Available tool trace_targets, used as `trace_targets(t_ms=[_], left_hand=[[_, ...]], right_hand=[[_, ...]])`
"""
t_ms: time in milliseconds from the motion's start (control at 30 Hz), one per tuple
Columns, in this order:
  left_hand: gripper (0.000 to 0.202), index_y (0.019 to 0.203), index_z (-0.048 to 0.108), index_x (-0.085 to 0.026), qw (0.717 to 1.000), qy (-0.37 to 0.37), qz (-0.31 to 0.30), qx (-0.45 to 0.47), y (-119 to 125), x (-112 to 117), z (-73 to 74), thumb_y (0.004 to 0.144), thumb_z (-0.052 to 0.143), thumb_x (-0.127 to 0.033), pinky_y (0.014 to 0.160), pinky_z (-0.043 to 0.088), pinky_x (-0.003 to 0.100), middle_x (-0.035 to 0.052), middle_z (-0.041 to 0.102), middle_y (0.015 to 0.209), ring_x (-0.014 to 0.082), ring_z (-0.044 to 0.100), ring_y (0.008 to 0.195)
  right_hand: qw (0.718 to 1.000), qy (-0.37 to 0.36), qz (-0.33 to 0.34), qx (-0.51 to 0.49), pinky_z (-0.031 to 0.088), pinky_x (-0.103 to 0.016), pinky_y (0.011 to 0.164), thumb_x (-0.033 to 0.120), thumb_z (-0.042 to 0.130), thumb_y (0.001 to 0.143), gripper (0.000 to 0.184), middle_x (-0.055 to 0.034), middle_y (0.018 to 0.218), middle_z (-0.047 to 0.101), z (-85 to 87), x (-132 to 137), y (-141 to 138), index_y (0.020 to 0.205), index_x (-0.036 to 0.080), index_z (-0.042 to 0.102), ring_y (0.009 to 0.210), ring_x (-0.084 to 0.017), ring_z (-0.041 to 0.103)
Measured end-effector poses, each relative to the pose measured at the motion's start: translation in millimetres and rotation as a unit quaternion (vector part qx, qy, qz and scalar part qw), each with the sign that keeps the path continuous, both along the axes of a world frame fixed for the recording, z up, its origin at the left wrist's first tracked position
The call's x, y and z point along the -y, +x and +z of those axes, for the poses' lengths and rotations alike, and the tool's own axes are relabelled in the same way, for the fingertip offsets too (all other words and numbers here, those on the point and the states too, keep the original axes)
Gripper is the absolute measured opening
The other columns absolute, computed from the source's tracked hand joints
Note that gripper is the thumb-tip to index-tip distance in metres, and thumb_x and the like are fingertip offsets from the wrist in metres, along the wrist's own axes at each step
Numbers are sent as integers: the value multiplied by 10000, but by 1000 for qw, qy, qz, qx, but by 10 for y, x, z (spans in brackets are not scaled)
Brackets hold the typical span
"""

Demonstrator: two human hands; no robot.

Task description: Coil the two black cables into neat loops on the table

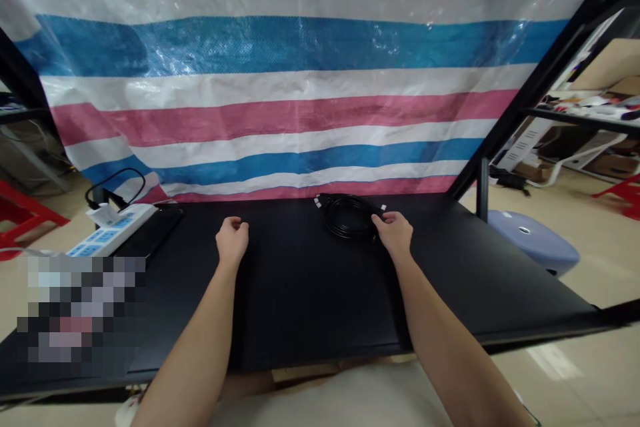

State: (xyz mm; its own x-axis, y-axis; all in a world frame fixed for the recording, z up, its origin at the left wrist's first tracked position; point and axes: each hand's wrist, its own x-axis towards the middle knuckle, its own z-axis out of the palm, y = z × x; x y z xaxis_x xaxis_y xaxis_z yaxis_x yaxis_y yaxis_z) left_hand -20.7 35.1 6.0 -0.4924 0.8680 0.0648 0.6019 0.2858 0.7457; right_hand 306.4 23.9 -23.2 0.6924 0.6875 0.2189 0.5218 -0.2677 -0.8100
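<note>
A coil of black cable (345, 215) with white tips lies at the back of the black table (310, 293), near the striped tarp. My right hand (395, 233) grips the coil's right edge, fingers closed on the cable. My left hand (232, 239) rests on the table to the left of the coil, apart from it, with its fingers curled into a loose fist and nothing visible in it.
A white and blue power strip (113, 230) with a black plug and cable sits at the table's left end beside a dark phone (153, 232). A striped tarp (300, 80) hangs behind. A lavender stool (533, 240) and black shelving (575, 113) stand at the right.
</note>
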Motion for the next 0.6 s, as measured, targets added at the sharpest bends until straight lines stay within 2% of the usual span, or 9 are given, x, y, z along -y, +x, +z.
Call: trace_targets(t_ms=[100, 167, 267, 400, 500, 600], left_hand=[[226, 904, 657, -212, 986, -60, -97, -122, 83, 39, -12, 844, 459, -305, 845, 487, 367, 106, 721, 962, 280, 658, 981], [316, 885, 666, -217, 968, -103, -134, -184, 123, 49, -23, 888, 379, -349, 836, 486, 398, 131, 718, 994, 309, 656, 999], [413, 848, 678, -227, 956, -132, -146, -217, 149, 31, -22, 910, 302, -386, 812, 491, 406, 142, 720, 986, 321, 662, 992], [405, 810, 702, -238, 950, -147, -153, -228, 162, -28, 14, 887, 341, -405, 778, 500, 396, 140, 726, 954, 327, 664, 987], [376, 810, 708, -243, 948, -157, -153, -231, 161, -51, 36, 868, 376, -410, 775, 500, 382, 133, 726, 967, 322, 663, 996], [382, 774, 693, -244, 950, -149, -150, -229, 144, -36, 26, 868, 368, -422, 765, 498, 372, 122, 727, 930, 312, 668, 974]], right_hand=[[1000, -23, 5, 7, 452, -331, 659, 351, 631, 638, 144, -47, 662, 644, -23, -10, 11, 599, 225, 574, 707, -230, 613], [999, -29, 6, 19, 450, -338, 646, 345, 607, 654, 123, -53, 668, 644, -69, -34, 31, 607, 233, 587, 712, -239, 615], [998, 7, 8, 55, 442, -344, 613, 329, 581, 661, 106, -64, 658, 637, -173, -82, 60, 627, 239, 625, 674, -240, 605], [994, 46, 4, 102, 435, -345, 585, 316, 543, 670, 144, -73, 633, 622, -274, -120, 76, 615, 236, 649, 620, -226, 587], [994, 54, -9, 92, 457, -358, 613, 331, 535, 677, 161, -80, 642, 633, -257, -127, 78, 634, 229, 652, 647, -236, 602], [995, 86, -7, 39, 485, -375, 675, 354, 561, 663, 178, -83, 666, 658, -195, -146, 86, 683, 209, 660, 701, -251, 627]])
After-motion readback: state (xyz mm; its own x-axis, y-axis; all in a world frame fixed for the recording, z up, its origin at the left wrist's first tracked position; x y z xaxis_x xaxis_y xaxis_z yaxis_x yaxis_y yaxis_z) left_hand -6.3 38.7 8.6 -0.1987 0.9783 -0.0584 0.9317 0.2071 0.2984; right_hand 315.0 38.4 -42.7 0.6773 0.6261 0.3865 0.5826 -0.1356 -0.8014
